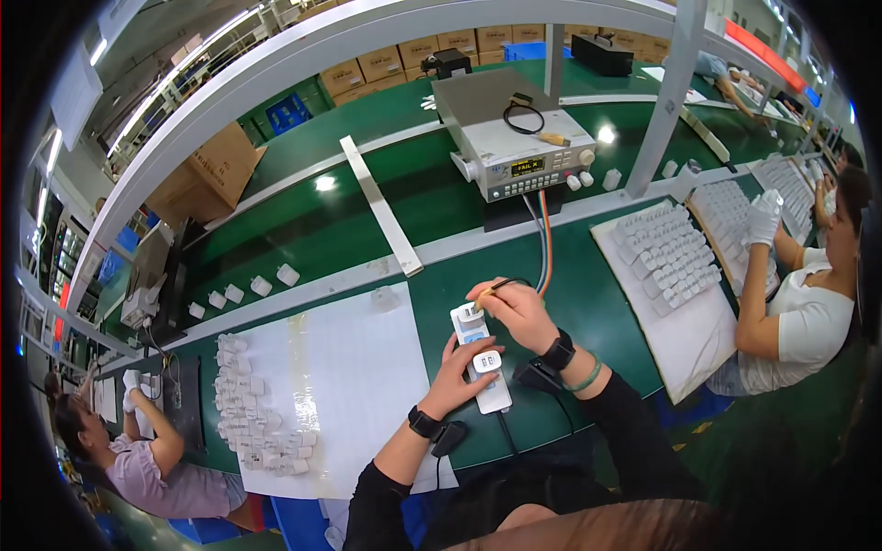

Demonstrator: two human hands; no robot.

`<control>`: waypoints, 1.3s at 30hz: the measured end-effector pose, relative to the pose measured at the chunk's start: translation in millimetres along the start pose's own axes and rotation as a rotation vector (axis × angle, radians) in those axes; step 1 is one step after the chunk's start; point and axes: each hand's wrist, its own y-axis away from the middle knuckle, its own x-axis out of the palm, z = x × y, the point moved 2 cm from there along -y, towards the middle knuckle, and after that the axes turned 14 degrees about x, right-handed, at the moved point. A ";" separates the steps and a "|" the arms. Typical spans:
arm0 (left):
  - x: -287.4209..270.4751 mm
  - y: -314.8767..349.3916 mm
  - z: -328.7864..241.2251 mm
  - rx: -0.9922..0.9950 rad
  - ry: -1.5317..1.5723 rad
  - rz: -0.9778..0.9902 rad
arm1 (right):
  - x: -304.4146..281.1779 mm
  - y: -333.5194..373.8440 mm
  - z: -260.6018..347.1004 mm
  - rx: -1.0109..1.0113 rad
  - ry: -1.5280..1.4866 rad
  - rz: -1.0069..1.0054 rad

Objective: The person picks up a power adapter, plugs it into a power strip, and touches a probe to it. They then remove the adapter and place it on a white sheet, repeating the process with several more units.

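Observation:
A white power strip (pixel 497 397) lies on the green bench in front of me. Two white two-port USB chargers sit on it: a far charger (pixel 469 313) and a near charger (pixel 487 361). My left hand (pixel 452 378) rests across the strip, thumb and fingers closed about the near charger. Just above the far charger, my right hand (pixel 521 315) pinches a cable plug (pixel 481 299), its tip at the ports. From that plug a thin dark cable runs behind my fingers. Whether the tip is inside a port, I cannot tell.
A grey bench tester (pixel 514 129) with a lit display stands beyond, coloured wires (pixel 546 243) hanging from it. Many chargers (pixel 243 395) stand on a white sheet (pixel 358 367) at left; more fill a board (pixel 666 253) at right. Gloved co-workers sit both sides.

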 end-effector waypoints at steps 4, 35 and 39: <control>-7.5 0.2 -2.9 0.008 -0.041 0.054 | 16.9 -8.1 -30.4 0.062 0.158 0.047; -190.0 49.1 16.6 -0.203 -1.105 -0.260 | -142.5 -83.1 -46.0 -0.164 0.738 -0.595; -182.5 63.7 9.4 -0.044 -1.107 -0.289 | -145.3 -89.3 -48.7 -0.210 0.790 -0.624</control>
